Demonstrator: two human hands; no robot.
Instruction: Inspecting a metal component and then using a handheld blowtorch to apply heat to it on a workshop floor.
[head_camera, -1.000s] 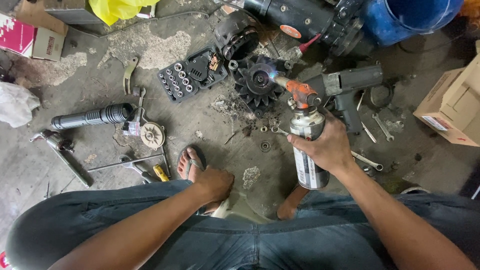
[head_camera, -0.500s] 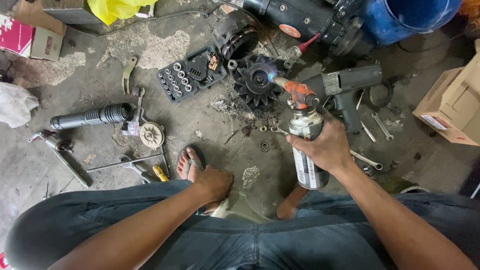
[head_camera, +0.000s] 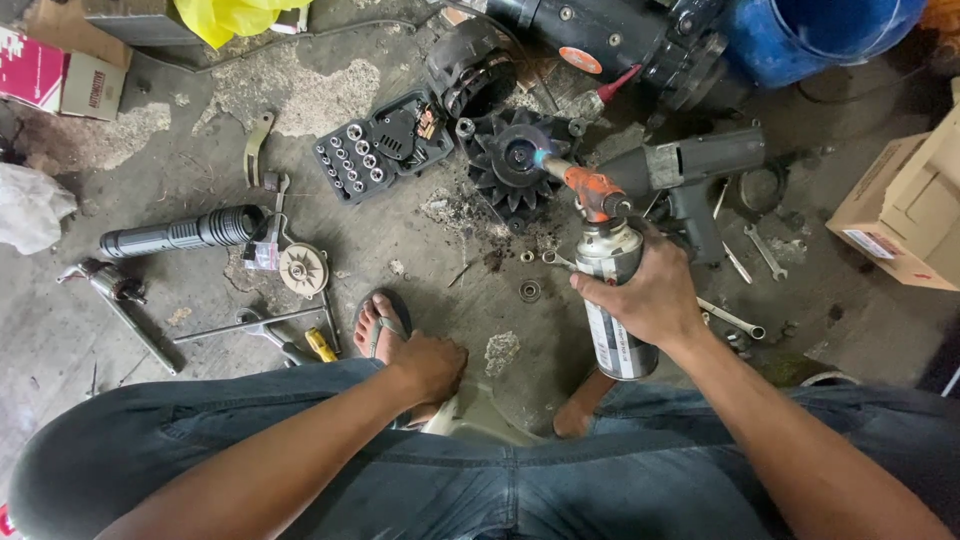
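Note:
My right hand (head_camera: 655, 295) grips a silver gas canister (head_camera: 612, 305) with an orange torch head (head_camera: 592, 190). A small blue flame at the nozzle points at the centre of a black finned alternator part (head_camera: 515, 160) lying on the concrete floor. My left hand (head_camera: 430, 365) hangs loosely closed between my knees, just above my left foot in a sandal (head_camera: 380, 320), and holds nothing. A washer (head_camera: 530, 291) and small nuts lie on the floor near the canister.
A socket set case (head_camera: 375, 145) lies left of the alternator part. A black impact wrench (head_camera: 695, 170) and wrenches (head_camera: 765, 250) lie at the right. A black cylinder (head_camera: 185, 232), a pulley (head_camera: 302, 270) and long tools lie at the left. Cardboard boxes (head_camera: 900, 215) stand at right.
The torch in my right hand has stayed aimed at the alternator part, shifting only slightly. My left hand has not moved.

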